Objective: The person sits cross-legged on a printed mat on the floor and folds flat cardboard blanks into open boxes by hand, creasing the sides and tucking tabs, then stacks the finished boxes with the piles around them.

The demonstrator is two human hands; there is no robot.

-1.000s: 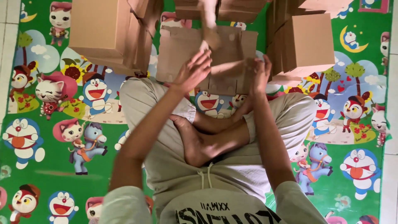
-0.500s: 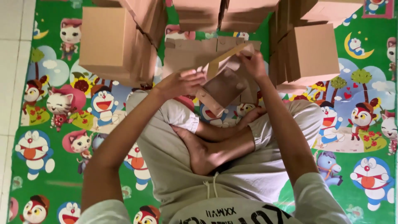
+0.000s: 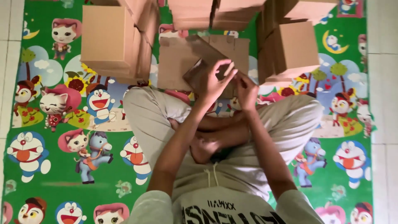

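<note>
The person sits cross-legged on a cartoon mat, bare feet tucked below the raised forearms. Both hands meet over the lap, just past the knees.

The left hand is spread, fingers splayed and curled over the near edge of a half-folded box, thumb side pressed to the cardboard, so it grips that piece. The right hand sits just beside the left, touching it or nearly so, its fingers bent inward and pinching at the same box's edge; whether they close fully on a flap cannot be told.

The box is tilted, one corner pointing up and left, and it lies right under and beyond the left fingertips. Behind it, just past the fingers, flat cardboard with notched flaps rests on the mat.

Farther off, left of the fingers, stands a made-up carton. Right of the fingers stands another carton. Straight beyond, at the top edge, more cartons are stacked. Pale floor tiles border the mat.
</note>
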